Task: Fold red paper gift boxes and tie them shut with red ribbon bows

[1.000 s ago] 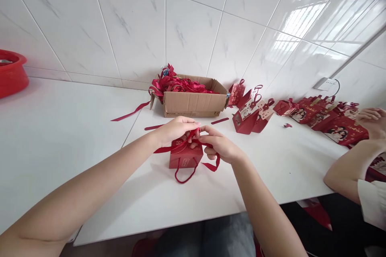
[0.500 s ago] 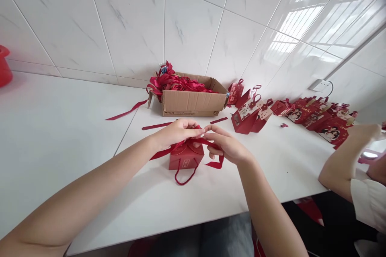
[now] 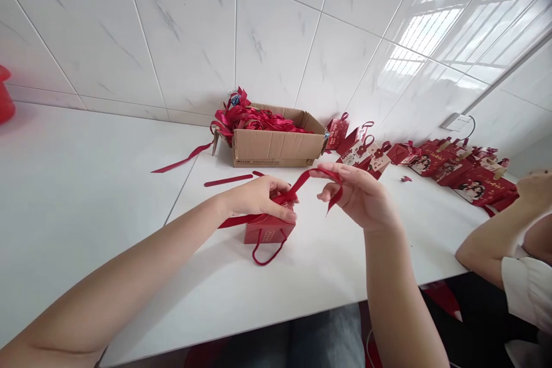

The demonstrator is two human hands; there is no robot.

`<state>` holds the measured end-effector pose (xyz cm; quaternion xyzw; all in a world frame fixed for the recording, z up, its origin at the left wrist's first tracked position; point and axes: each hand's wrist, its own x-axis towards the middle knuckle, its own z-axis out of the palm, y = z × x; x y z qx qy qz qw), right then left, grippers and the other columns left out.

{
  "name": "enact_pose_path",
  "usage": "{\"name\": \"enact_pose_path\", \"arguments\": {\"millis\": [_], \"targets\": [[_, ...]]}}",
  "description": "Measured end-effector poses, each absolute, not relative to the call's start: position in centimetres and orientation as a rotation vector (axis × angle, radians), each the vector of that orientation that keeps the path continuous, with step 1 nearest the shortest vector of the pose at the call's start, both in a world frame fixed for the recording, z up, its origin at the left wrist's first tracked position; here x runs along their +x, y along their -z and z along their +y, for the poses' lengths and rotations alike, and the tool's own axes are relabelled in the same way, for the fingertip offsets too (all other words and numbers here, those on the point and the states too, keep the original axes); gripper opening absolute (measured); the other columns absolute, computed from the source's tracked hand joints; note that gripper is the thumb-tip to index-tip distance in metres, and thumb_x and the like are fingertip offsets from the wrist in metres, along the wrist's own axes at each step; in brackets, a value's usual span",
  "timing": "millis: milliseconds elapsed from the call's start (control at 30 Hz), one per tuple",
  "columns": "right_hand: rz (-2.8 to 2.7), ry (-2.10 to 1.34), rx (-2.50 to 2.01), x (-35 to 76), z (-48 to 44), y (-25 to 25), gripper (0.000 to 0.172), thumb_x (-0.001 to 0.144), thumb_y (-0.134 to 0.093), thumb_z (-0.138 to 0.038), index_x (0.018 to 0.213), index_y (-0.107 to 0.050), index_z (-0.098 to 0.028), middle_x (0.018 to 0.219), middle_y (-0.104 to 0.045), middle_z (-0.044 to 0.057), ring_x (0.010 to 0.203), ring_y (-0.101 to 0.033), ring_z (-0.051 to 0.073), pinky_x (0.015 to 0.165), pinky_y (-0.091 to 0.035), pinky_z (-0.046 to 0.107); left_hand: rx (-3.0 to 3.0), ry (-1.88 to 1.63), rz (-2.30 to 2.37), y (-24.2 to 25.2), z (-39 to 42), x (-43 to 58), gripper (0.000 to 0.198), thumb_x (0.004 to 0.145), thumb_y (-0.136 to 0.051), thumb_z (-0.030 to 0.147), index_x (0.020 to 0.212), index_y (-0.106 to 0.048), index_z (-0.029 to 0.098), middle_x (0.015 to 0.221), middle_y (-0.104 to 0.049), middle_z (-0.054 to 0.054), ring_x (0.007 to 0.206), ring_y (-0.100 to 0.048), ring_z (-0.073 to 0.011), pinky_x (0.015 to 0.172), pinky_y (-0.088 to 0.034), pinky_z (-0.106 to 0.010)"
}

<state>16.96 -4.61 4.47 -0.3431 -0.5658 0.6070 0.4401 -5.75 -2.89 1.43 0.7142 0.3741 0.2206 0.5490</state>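
A small red gift box [image 3: 268, 233] with a rope handle [image 3: 268, 263] hanging down its front stands on the white table. My left hand [image 3: 267, 200] grips the box from above, its thumb across the lid and its fingers curled over the far side. A red ribbon [image 3: 299, 181] rises from the top of the box towards the right. My right hand [image 3: 356, 192], lifted off to the right, has the ribbon's end between its fingers, and the tip dangles below them. Another ribbon tail sticks out left of the box, under my left wrist.
Behind the box a cardboard carton [image 3: 273, 146] overflows with red ribbons [image 3: 263, 119]. Flat red strips [image 3: 228, 180] lie before it. Red and white house-shaped boxes [image 3: 360, 152] and several red printed bags [image 3: 472, 187] stand at right, near another person's arm [image 3: 495, 230].
My right hand has moved right and up from the lid, drawing the ribbon out with it. The left hand has come down over the top of the box.
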Motion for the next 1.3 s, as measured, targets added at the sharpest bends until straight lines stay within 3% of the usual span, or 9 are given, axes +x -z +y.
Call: {"name": "enact_pose_path", "arguments": {"millis": [167,333,500,567,733,900,1100,1300], "targets": [[-1.404,-1.521,-0.821,16.5,-4.8,-4.8,0.036,0.076,-0.062,-0.029,0.111,-0.068,-0.023,0.109,-0.069,0.007,0.089,-0.069,0.024,0.081,-0.053,0.040,1.665,-0.570,0.976,-1.3,-3.0,-5.3,0.031,0.070,-0.073,0.046,0.082,-0.070,0.018,0.084,-0.069,-0.004,0.078,-0.063,-0.0194,0.070,-0.048,-0.031],[-1.389,-1.348,-0.768,16.7,-4.5,-4.4,0.038,0.076,-0.057,-0.028,0.112,-0.066,-0.027,0.123,-0.063,0.005,0.099,-0.066,0.022,0.088,-0.051,0.040,1.474,-0.679,0.934,-0.8,-2.2,-5.5,0.039,0.069,-0.074,0.052,0.087,-0.073,0.017,0.084,-0.070,-0.006,0.076,-0.062,-0.0171,0.067,-0.048,-0.028],[-1.228,-1.012,-0.998,16.1,-3.2,-1.0,0.026,0.073,-0.063,-0.026,0.099,-0.063,-0.026,0.105,-0.066,0.003,0.091,-0.066,0.018,0.083,-0.051,0.035,1.401,-0.733,0.886,-0.5,-1.8,-5.8,0.044,0.075,-0.068,0.056,0.095,-0.075,0.018,0.078,-0.068,-0.007,0.074,-0.062,-0.0159,0.063,-0.048,-0.025],[-1.358,-1.023,-1.081,15.3,-3.0,0.9,0.026,0.072,-0.068,-0.027,0.097,-0.062,-0.024,0.103,-0.067,0.005,0.097,-0.064,0.019,0.087,-0.049,0.036,1.381,-0.733,0.880,-0.7,-2.0,-5.8,0.043,0.074,-0.069,0.055,0.096,-0.075,0.019,0.076,-0.067,-0.005,0.070,-0.060,-0.0139,0.060,-0.047,-0.024],[-1.718,-1.130,-0.904,13.2,-3.2,3.7,0.034,0.080,-0.063,-0.030,0.113,-0.056,-0.026,0.130,-0.058,0.006,0.124,-0.051,0.020,0.108,-0.037,0.040,1.462,-0.744,0.890,-1.0,-2.2,-5.7,0.038,0.074,-0.070,0.053,0.089,-0.076,0.018,0.050,-0.045,0.003,0.048,-0.039,-0.0074,0.047,-0.033,-0.022],[-1.757,-1.258,-0.751,12.9,-2.9,4.4,0.026,0.082,-0.056,-0.026,0.108,-0.055,-0.025,0.113,-0.062,0.004,0.115,-0.055,0.021,0.102,-0.042,0.040,1.488,-0.737,0.886,-1.1,-2.3,-5.6,0.035,0.072,-0.073,0.050,0.084,-0.075,0.017,0.044,-0.041,0.005,0.044,-0.032,-0.0061,0.044,-0.022,-0.023],[-1.898,-1.116,-0.712,13.5,-3.7,3.6,0.033,0.081,-0.056,-0.022,0.114,-0.058,-0.026,0.123,-0.059,0.006,0.117,-0.053,0.022,0.105,-0.039,0.039,1.495,-0.828,0.895,-1.8,-3.1,-5.2,0.027,0.066,-0.080,0.042,0.074,-0.074,0.018,0.056,-0.058,0.002,0.048,-0.043,-0.0071,0.049,-0.035,-0.024],[-1.962,-0.956,-0.702,13.5,-4.0,3.4,0.032,0.079,-0.054,-0.014,0.108,-0.063,-0.025,0.122,-0.059,0.007,0.117,-0.053,0.023,0.104,-0.041,0.042,1.591,-0.845,0.914,-2.4,-3.4,-5.5,0.030,0.067,-0.078,0.044,0.077,-0.073,0.016,0.073,-0.069,-0.004,0.066,-0.058,-0.0138,0.059,-0.046,-0.026]]}}
